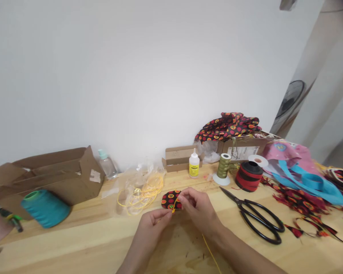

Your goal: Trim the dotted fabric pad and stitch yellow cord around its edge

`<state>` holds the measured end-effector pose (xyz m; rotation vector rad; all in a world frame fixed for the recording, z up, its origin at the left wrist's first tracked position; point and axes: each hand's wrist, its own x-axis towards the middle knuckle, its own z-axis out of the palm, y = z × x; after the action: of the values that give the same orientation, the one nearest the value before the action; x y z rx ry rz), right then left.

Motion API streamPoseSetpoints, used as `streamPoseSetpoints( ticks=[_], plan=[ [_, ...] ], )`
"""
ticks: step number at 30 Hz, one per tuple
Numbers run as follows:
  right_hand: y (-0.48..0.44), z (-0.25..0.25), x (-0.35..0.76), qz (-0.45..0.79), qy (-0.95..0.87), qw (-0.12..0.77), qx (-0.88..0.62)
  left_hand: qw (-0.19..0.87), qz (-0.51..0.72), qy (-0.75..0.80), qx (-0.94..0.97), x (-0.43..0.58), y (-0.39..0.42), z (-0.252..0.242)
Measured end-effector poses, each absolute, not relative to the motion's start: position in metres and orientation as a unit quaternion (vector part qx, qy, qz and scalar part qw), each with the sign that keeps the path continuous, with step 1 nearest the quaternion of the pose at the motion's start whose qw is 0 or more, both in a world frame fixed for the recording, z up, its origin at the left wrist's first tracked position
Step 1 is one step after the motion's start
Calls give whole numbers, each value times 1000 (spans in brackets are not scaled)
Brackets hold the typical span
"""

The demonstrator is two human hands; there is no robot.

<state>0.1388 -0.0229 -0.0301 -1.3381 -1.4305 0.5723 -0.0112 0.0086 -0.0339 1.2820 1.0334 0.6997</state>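
Observation:
A small oval piece covered in black fabric with red and orange dots [169, 199] lies on the wooden table [103, 236]. My right hand [198, 207] pinches its right edge together with a thin yellow cord [210, 253] that trails toward me. My left hand [154, 224] is closed in a pinch on the same cord just below the piece. Both hands meet at the piece's lower right corner.
Black scissors [255, 217] lie right of my hands. Behind are a glue bottle [193, 164], a green thread spool [224, 167], a red ribbon roll [248, 176], a yellow cord coil [141, 192] in plastic, cardboard boxes [45, 177], a teal thread cone [45, 208] and fabric scraps [300, 198].

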Motion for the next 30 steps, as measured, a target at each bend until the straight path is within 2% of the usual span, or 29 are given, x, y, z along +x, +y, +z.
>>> streamPoseSetpoints(
  ticks=[6, 11, 15, 21, 30],
  plan=[
    [-22, -27, 135, 248, -620, 495, -556, 643, 300, 477, 518, -8, 6, -31],
    [-23, -26, 137, 160, -698, 431, -550, 631, 303, 478, 531, -8, 7, -32],
    [-23, -27, 138, 136, -710, 402, -562, 612, 304, 416, 600, -9, 7, -33],
    [-23, -28, 137, 131, -710, 397, -567, 550, 296, 402, 669, -8, 4, -34],
    [-26, -27, 135, 104, -691, 420, -578, 520, 285, 397, 700, -8, 6, -31]
  ],
)
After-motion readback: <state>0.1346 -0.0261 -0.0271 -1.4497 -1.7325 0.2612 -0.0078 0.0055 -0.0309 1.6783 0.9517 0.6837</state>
